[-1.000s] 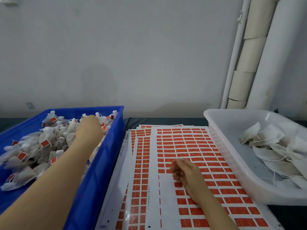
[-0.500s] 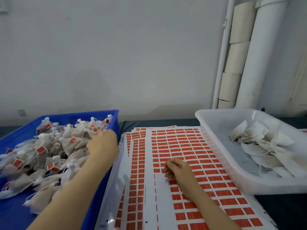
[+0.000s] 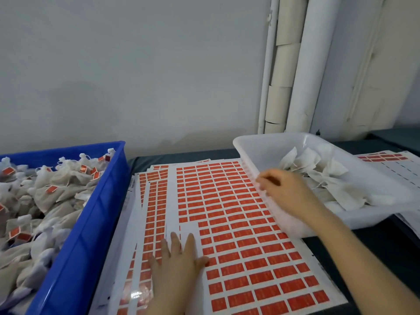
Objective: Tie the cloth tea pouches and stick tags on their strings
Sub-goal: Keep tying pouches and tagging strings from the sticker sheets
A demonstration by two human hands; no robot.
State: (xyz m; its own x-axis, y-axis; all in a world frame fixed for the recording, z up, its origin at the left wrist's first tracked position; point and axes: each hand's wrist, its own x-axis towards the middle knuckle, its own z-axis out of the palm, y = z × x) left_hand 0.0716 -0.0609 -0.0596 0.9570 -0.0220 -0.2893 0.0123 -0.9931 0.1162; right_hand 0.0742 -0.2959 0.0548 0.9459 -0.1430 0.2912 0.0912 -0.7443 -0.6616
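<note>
In the middle of the dark table [image 3: 377, 244] lies a stack of sticker sheets [image 3: 188, 230], their rows of red tags [image 3: 256, 261] running from the near edge to the far one, with a bare strip where tags are gone. The left hand [image 3: 177, 267] lies flat on the near-left part of the top sheet, fingers straight and slightly spread, pressing the paper and holding nothing.

On the right stands a white tub [image 3: 261, 151] with loose, untagged cloth pouches [image 3: 318, 169] heaped inside, its near-left wall overlapping the sheets. The right hand [image 3: 288, 194] is over that wall, fingers [image 3: 263, 181] curled at the rim just beside the pouches; whether they grip the rim, a pouch or nothing cannot be told. Beyond the tub, at the far right, another tag sheet [image 3: 386, 161] shows.

On the left stands a blue crate [image 3: 91, 223], filled with tied pouches [image 3: 56, 189] that carry red tags on their strings. Behind the table are a pale wall [image 3: 136, 76] and upright white pipes [image 3: 306, 64].
</note>
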